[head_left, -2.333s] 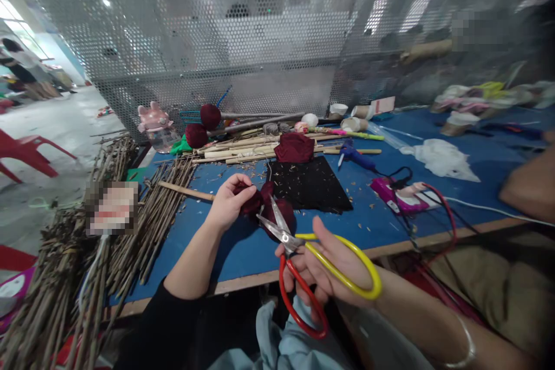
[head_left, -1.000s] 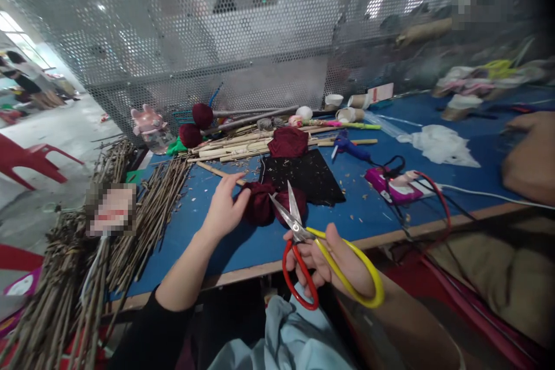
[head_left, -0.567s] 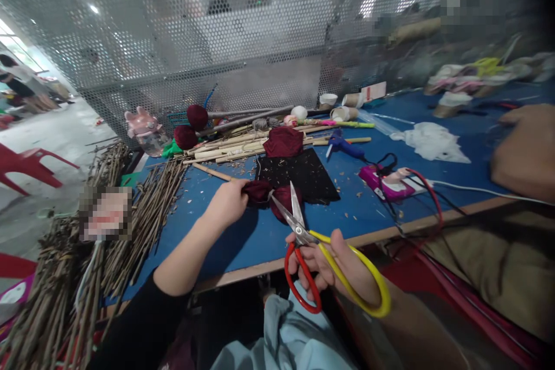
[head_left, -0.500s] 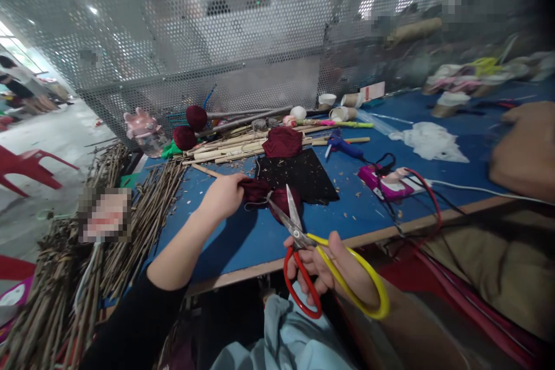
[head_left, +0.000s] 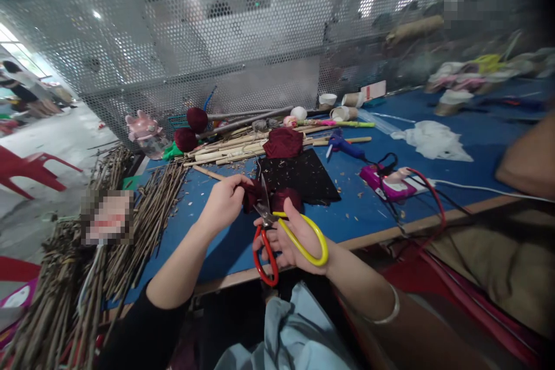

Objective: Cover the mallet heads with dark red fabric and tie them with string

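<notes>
My left hand [head_left: 223, 205] is closed, pinching one end of a dark red cloth bundle [head_left: 252, 199] just above the blue table. Fingers of my right hand [head_left: 299, 240] are through the handles of scissors [head_left: 266, 217], one loop red, the other yellow. The blades stand apart, pointing up and away from me, against the dark red cloth near my left fingertips. Whether the cloth lies between the blades I cannot tell. A rounded dark red part [head_left: 286, 198] of it rests right of the blades, on the edge of a black cloth [head_left: 318, 180].
A folded dark red cloth [head_left: 284, 143] and wooden sticks [head_left: 234, 153] lie behind. To the right are a blue glue gun [head_left: 344, 145], a purple power strip [head_left: 388, 182] with cords and white plastic [head_left: 437, 140]. Thin twigs [head_left: 150, 208] pile at left. Another person's arm [head_left: 526, 156] rests far right.
My right hand has moved left and away from me with the scissors, bringing the blades close to my left fingers. The left hand keeps its pinch on the cloth, which now looks more bunched.
</notes>
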`<state>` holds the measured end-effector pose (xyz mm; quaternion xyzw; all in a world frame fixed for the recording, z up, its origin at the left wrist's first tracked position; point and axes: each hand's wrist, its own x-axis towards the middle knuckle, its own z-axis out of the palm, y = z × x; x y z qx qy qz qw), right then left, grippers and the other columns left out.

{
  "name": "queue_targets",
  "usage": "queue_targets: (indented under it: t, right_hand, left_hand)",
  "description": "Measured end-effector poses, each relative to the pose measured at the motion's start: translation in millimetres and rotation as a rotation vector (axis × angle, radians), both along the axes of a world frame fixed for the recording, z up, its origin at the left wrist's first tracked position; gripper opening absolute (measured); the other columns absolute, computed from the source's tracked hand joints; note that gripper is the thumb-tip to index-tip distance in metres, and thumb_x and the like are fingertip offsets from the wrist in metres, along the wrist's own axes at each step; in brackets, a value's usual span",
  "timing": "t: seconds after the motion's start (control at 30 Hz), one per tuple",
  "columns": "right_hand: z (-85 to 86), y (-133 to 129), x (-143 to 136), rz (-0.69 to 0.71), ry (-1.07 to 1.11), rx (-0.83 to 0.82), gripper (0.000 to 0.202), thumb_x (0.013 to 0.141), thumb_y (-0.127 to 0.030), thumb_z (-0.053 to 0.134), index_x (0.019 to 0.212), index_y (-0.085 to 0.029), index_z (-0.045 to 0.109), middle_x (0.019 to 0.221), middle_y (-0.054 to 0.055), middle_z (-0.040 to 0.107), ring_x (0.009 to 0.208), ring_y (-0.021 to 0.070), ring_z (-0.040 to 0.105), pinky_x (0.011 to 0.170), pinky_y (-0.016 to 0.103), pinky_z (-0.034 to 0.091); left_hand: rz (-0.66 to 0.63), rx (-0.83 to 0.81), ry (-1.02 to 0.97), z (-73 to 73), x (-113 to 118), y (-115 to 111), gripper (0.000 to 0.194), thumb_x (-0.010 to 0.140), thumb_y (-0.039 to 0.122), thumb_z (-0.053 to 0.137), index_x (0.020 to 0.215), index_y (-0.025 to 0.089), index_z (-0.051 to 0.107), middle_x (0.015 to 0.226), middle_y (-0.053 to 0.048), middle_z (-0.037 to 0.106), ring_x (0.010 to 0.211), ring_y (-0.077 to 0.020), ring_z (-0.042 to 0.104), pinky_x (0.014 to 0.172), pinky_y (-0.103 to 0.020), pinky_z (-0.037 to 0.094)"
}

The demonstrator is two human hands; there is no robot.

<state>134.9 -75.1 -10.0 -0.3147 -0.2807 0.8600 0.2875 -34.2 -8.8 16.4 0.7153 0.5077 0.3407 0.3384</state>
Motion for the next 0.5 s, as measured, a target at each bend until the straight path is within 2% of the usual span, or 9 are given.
queue_targets:
  t: [0.1,0.17,0.33,0.4,0.5]
  right_hand:
    - [-1.0,3.5,-1.8,-0.025,-0.066,0.036,0.073,0.069,-0.080,0.021,0.105,-0.021,0.043,0.076,0.004,0.054,0.056,0.0131,0.050,0.049,0.029,0.046]
    - [-3.2,3.7,-1.9,-0.023,-0.087,0.039,0.073,0.069,-0.081,0.022,0.104,-0.021,0.043,0.072,0.002,0.052,0.052,0.0115,0.047,0.045,0.026,0.044]
    - [-6.2,0.7,-4.2,-0.046,-0.081,0.015,0.068,0.071,-0.078,0.023,0.103,-0.021,0.044,0.064,-0.002,0.045,0.045,0.0086,0.041,0.039,0.021,0.039]
    - [-6.0,-0.5,-6.7,-0.073,-0.062,0.010,0.066,0.072,-0.077,0.026,0.102,-0.021,0.044,0.062,-0.003,0.043,0.043,0.0078,0.038,0.037,0.019,0.037]
    - [-5.8,-1.3,-10.5,-0.095,-0.039,-0.023,0.064,0.072,-0.076,0.029,0.101,-0.021,0.045,0.060,-0.004,0.041,0.041,0.0070,0.035,0.035,0.018,0.033]
  left_hand:
    - [0.049,-0.045,-0.153,-14.1,3.7,-11.6,0.023,0.074,0.017,0.037,0.082,0.016,0.059,0.068,-0.001,0.061,0.061,-0.0125,0.054,0.057,-0.023,0.041]
    - [0.070,-0.043,-0.182,-22.5,7.6,-18.1,0.016,0.078,0.025,0.043,0.079,0.016,0.057,0.070,-0.001,0.060,0.063,-0.0121,0.053,0.058,-0.022,0.041]
    - [0.206,-0.070,-0.173,-39.8,16.4,-22.3,0.031,0.077,0.044,0.051,0.065,0.016,0.051,0.057,0.002,0.050,0.054,-0.0087,0.043,0.052,-0.021,0.035]
    - [0.243,-0.173,-0.280,-44.5,18.9,-21.0,0.032,0.075,0.046,0.054,0.065,0.016,0.049,0.055,0.003,0.047,0.050,-0.0077,0.042,0.049,-0.020,0.034]
    - [0.297,-0.399,-0.525,-48.2,21.7,-20.1,0.032,0.069,0.046,0.061,0.075,0.016,0.049,0.060,0.004,0.050,0.049,-0.0076,0.045,0.047,-0.020,0.038]
